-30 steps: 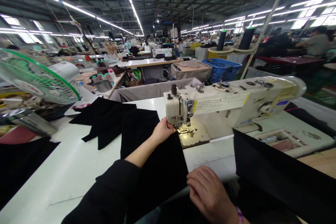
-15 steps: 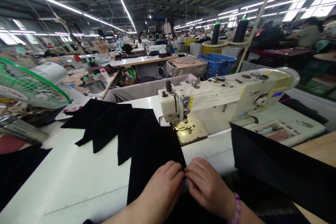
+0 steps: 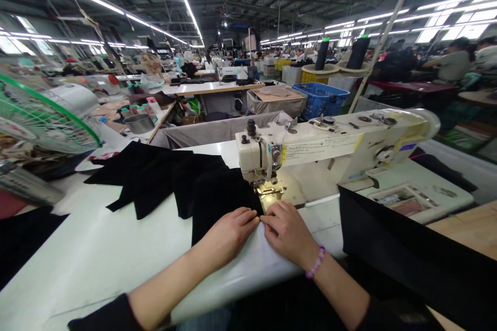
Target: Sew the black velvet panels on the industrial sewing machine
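Observation:
Black fabric point(image 3: 221, 196) lies on the white sewing table, its right edge running up to the needle area of the sewing machine point(image 3: 303, 152). My left hand point(image 3: 233, 230) pinches the fabric's near right corner, fingers closed. Right beside it, my right hand point(image 3: 285, 230) is also closed on that corner, thumb and fingertips almost touching the left hand's. A purple and white bead bracelet point(image 3: 315, 262) circles my right wrist. Several more black fabric pieces point(image 3: 147, 176) overlap in a fanned row to the left. The fingertips partly hide the corner.
A green-rimmed fan point(image 3: 42, 114) stands at the left. Another black fabric piece point(image 3: 411, 238) hangs over the table's right side. Behind the machine are a blue basket point(image 3: 320, 98) and black thread cones point(image 3: 321, 54). People sit at work far right.
Both hands have moved away from me toward the needle, pushing the black fabric forward. The fabric is bunched shorter near the machine, and more white tabletop shows in front.

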Motion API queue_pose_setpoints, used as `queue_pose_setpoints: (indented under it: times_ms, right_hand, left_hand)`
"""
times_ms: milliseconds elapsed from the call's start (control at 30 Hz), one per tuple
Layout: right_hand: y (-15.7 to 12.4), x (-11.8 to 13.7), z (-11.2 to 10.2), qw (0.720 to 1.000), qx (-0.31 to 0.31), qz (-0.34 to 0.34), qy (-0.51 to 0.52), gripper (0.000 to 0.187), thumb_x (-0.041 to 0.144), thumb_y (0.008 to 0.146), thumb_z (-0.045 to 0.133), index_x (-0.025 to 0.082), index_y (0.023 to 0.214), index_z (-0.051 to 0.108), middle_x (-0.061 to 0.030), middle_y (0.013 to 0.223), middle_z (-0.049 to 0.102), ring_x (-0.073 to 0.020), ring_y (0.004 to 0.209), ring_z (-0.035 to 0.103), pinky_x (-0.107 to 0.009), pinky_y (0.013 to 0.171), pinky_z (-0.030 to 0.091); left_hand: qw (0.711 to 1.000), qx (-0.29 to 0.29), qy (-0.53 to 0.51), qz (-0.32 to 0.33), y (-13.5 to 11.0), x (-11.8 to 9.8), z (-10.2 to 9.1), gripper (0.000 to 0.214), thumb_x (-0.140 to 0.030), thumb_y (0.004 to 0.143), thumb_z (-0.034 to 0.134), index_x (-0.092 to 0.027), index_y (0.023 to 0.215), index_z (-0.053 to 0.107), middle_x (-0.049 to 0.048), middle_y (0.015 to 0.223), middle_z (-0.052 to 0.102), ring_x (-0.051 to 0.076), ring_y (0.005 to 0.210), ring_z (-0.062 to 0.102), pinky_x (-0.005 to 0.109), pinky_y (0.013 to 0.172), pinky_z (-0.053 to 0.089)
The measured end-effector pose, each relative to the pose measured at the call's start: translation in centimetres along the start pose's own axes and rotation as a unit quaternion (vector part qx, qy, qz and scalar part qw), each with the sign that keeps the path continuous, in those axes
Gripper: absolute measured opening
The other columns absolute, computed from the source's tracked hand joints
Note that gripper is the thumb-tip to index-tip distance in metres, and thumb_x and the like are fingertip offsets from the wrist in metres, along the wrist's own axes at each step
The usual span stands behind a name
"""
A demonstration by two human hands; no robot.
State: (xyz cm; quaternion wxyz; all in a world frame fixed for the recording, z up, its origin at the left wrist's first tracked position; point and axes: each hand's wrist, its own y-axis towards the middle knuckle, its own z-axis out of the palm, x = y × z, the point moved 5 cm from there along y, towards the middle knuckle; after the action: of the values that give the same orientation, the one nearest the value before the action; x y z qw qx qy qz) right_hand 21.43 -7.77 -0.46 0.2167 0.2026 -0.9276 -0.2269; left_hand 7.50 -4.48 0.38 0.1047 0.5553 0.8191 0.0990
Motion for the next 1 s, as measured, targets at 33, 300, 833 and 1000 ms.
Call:
queue_pose_setpoints:
  times_ms: [33,300,833,1000]
  right_hand:
    - [0.5,-0.2,0.2,1.000,0.006,0.002,-0.011,0.015,0.009,0.082,0.059,0.019,0.085,0.070,-0.0039,0.084,0.059,-0.0212,0.088,0.050,-0.037,0.084,0.042]
    - [3.8,-1.5,1.3,0.997,0.028,0.023,-0.066,0.015,0.013,0.087,0.058,0.020,0.085,0.071,-0.0047,0.086,0.062,-0.0224,0.091,0.052,-0.038,0.086,0.041]
    - [-6.1,2.1,-0.5,0.998,-0.049,-0.003,-0.032,0.030,0.015,0.092,0.050,0.020,0.120,0.061,-0.0098,0.121,0.064,-0.0250,0.112,0.059,-0.043,0.097,0.049]
    - [-9.4,-1.5,-4.7,0.988,-0.125,-0.038,-0.079,0.023,0.028,0.097,0.050,0.021,0.114,0.063,-0.0088,0.110,0.068,-0.0213,0.099,0.067,-0.033,0.084,0.056]
  left_hand:
    - [1.000,-0.002,-0.003,-0.002,0.2,0.5,0.0,0.029,-0.013,0.094,0.048,-0.011,0.118,0.064,0.0122,0.117,0.067,0.025,0.112,0.060,0.039,0.097,0.055]
    - [0.999,0.000,-0.016,-0.034,2.1,4.2,-0.7,0.029,-0.014,0.094,0.044,-0.014,0.110,0.069,0.0131,0.113,0.067,0.024,0.106,0.062,0.038,0.092,0.056]
    - [0.906,0.044,0.163,-0.388,0.4,5.2,-1.4,0.051,-0.032,0.094,0.053,-0.010,0.140,0.049,0.0236,0.135,0.054,0.029,0.090,0.069,0.038,0.068,0.057]
    - [0.864,0.106,0.142,-0.471,-3.4,9.7,-1.4,0.077,-0.063,0.092,0.043,-0.010,0.149,0.038,0.0285,0.151,0.036,0.036,0.094,0.069,0.043,0.073,0.057]
